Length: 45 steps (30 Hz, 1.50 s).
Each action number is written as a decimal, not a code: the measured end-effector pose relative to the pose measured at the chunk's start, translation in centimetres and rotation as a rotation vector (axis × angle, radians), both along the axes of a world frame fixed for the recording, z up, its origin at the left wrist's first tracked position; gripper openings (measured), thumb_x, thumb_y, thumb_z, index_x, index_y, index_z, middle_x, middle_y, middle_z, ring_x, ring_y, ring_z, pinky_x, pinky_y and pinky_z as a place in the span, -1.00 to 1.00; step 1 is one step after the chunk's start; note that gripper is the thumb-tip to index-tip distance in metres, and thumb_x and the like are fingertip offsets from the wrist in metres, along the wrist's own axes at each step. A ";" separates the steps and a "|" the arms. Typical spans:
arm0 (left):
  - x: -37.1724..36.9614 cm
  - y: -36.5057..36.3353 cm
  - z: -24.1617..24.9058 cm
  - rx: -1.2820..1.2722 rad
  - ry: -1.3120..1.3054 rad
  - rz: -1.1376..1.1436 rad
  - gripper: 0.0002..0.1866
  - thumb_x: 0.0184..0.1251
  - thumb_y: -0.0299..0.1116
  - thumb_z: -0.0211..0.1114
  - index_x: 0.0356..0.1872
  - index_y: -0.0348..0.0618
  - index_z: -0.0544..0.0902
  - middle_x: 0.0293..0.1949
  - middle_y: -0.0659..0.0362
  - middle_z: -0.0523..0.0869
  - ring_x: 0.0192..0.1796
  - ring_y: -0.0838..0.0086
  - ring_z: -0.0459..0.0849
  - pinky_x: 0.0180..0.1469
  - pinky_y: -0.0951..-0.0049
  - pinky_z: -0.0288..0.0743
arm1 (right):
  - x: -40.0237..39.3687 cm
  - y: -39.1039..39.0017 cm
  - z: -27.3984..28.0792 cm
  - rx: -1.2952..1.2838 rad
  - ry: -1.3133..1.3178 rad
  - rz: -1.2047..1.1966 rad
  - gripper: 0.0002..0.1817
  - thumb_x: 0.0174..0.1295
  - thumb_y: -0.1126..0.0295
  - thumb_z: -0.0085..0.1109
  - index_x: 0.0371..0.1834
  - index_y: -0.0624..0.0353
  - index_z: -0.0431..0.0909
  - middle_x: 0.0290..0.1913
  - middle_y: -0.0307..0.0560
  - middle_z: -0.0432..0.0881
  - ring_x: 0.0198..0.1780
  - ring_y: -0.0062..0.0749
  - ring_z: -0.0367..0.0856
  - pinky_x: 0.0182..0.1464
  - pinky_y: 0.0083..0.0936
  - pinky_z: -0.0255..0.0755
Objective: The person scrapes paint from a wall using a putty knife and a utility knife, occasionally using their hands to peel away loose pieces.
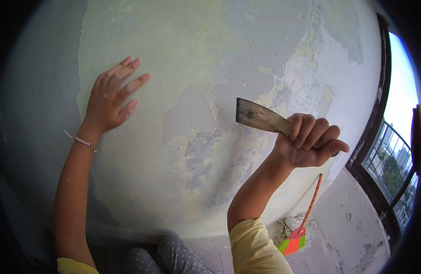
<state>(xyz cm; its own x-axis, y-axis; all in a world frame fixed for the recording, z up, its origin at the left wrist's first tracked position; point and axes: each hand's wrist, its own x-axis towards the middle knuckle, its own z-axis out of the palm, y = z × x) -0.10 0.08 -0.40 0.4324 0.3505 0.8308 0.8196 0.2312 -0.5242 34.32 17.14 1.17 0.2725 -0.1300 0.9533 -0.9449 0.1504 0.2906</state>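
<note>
My left hand point(112, 93) lies against the wall point(183, 59), its fingers spread and holding nothing. White dust marks the knuckles. My right hand point(313, 139) is wrapped round the handle of a putty knife point(260, 115); most of the handle is hidden in the fist. The broad, stained blade points left, in front of the wall's middle. Around it the paint is peeling, with patches of grey, pale green and white and ragged flaking edges.
An orange and green broom point(293, 241) leans in the lower right corner, beside crumbled debris point(285, 227) on the floor. At the right is a dark-framed window point(387, 160) with railings and trees outside. My knees point(174, 255) are at the bottom edge.
</note>
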 end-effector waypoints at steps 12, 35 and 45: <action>-0.5 -0.1 -0.5 0.049 -0.039 -0.003 -0.37 0.28 -0.29 0.20 0.42 0.35 0.38 0.45 0.28 0.36 0.51 0.31 0.32 0.40 0.17 0.29 | -4.2 -2.5 -1.8 -0.003 -0.051 0.094 -0.45 0.53 -0.15 -0.20 -0.55 -0.04 0.18 -0.71 -0.36 0.20 -0.76 -0.65 0.08 -0.74 -0.68 0.05; -0.8 0.2 -0.6 0.067 -0.028 -0.029 -0.38 0.27 -0.33 0.18 0.40 0.33 0.39 0.42 0.28 0.40 0.49 0.32 0.34 0.38 0.19 0.30 | -3.6 2.0 0.1 -0.284 -0.204 -0.052 -0.40 0.52 -0.15 -0.13 -0.65 -0.07 0.10 -0.78 -0.36 0.10 -0.79 -0.67 0.00 -0.74 -0.68 -0.06; -0.9 0.2 -0.7 0.082 -0.032 -0.016 -0.39 0.27 -0.31 0.17 0.40 0.34 0.39 0.42 0.28 0.40 0.49 0.31 0.34 0.40 0.17 0.29 | -4.9 1.2 0.3 -0.239 -0.203 -0.183 -0.40 0.52 -0.16 -0.15 -0.65 -0.06 0.11 -0.79 -0.37 0.11 -0.78 -0.67 0.02 -0.74 -0.66 -0.03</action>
<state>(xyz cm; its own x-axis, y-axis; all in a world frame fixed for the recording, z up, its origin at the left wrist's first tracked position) -1.01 0.30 -1.06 0.4098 0.2740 0.8701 0.8397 0.2594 -0.4771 29.46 18.35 1.46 0.0671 0.0736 0.9950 -0.9309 0.3634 0.0359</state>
